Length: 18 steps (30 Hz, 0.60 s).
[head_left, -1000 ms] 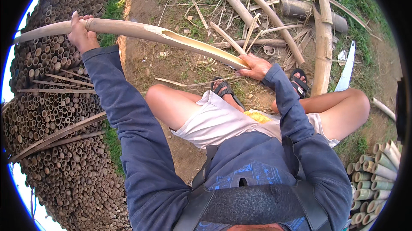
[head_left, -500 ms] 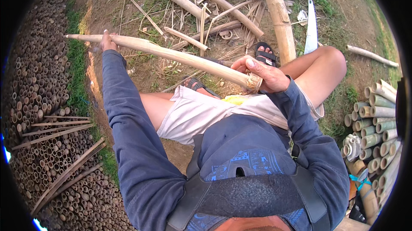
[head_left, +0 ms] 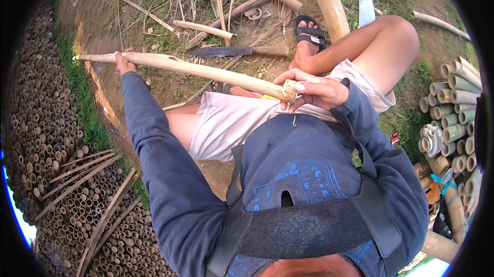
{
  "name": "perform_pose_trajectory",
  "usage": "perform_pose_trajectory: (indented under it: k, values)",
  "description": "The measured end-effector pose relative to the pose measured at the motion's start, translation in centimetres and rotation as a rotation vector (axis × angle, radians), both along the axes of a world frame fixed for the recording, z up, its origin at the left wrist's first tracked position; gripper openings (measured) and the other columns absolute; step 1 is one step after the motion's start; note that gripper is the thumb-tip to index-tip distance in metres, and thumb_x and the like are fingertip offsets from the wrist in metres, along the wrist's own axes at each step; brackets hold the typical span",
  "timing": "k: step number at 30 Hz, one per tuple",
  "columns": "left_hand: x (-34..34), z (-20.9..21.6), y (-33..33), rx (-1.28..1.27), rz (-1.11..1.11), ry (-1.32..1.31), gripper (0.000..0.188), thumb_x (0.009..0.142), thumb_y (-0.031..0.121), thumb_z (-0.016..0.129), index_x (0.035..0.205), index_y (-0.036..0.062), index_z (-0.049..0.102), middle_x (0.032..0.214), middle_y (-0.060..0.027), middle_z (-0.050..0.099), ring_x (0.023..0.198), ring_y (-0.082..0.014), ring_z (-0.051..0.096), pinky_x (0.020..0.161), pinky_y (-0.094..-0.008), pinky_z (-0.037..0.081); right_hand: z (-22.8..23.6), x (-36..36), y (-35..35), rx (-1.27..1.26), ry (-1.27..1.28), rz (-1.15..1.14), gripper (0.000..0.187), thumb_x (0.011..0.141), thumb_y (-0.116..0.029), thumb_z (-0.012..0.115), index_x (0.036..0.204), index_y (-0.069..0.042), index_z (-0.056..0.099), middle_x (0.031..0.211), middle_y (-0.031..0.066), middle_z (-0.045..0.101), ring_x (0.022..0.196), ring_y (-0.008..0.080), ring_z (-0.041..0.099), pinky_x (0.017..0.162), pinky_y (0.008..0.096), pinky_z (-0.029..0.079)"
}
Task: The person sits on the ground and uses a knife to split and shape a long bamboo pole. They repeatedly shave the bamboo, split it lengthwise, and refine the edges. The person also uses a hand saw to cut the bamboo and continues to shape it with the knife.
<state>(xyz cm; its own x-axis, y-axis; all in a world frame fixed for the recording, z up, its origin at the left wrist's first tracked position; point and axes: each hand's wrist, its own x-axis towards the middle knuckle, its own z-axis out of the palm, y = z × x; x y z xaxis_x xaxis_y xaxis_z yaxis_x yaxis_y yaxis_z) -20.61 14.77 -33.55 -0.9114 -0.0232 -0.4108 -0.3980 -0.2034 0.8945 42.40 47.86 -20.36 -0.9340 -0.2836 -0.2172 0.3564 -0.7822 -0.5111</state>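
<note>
Bamboo pole (head_left: 221,74) rolled since second ago: hollow (head_left: 175,59) turned mostly away, knobbed end (head_left: 288,90) now above lap (head_left: 218,127), apparently handier. Left hand (head_left: 125,62) closed around thinner part, toward left edge of ground (head_left: 159,87); right hand (head_left: 321,91) gripping knobbed end.

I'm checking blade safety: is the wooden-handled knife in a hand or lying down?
Lying down: the knife is on the ground beyond the bamboo pole, which the left hand and right hand hold.
</note>
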Motion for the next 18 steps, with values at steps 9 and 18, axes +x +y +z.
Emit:
perform_pose_trajectory:
  k: [9, 18]
  values:
    - [14.5, 14.9, 12.6, -0.816, -0.578, 0.794, 0.083, 0.094, 0.052, 0.07, 0.147, -0.0058, 0.043, 0.145, -0.0291, 0.051, 0.137, -0.0351, 0.049, 0.114, -0.0438, 0.041, 2.7, -2.3, 1.7, -0.012, 0.097, -0.147, 0.042, 0.107, -0.034, 0.052, 0.135, -0.004, 0.041, 0.108, 0.0158, 0.064, 0.099, 0.0222, 0.068, 0.083, 0.031, 0.057]
    - [34.3, 30.2, 20.9, -0.804, -1.07, 1.738, 0.065, 0.061, 0.027, 0.087, 0.121, 0.0129, 0.064, 0.101, -0.0062, 0.067, 0.094, -0.0282, 0.066, 0.085, -0.0433, 0.053, 11.4, -8.7, 4.0, -0.044, 0.34, -0.322, 0.056, 0.106, -0.047, 0.049, 0.138, -0.002, 0.039, 0.104, 0.0186, 0.064, 0.084, 0.0237, 0.07, 0.069, 0.0315, 0.057]
